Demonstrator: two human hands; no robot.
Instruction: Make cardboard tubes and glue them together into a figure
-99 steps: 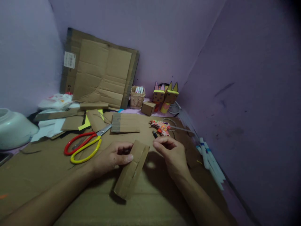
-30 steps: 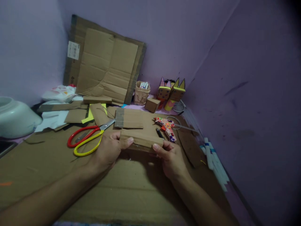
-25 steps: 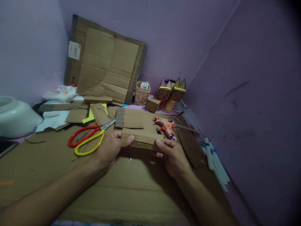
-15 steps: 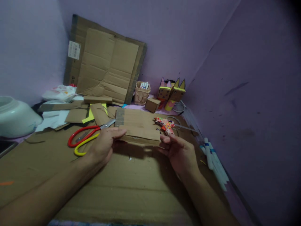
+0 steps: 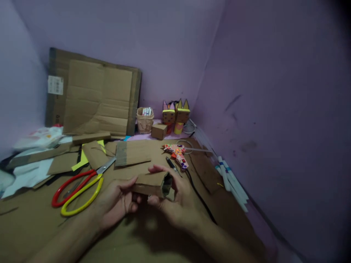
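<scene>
Left fingers (image 5: 128, 183): pinching cardboard tube (image 5: 149, 179)
Right fingers (image 5: 165, 206): cupped around its open end (image 5: 166, 185)
Change: tube turned, end now checkable

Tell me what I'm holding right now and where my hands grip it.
A folded cardboard tube: your left hand grips its left end, your right hand its open right end.

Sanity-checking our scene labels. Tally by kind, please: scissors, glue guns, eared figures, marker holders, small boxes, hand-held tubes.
Scissors: 1
Glue gun: 1
Eared figures: 2
Marker holder: 1
Small box: 1
Cardboard tube, hand-held: 1
Total: 7
</scene>
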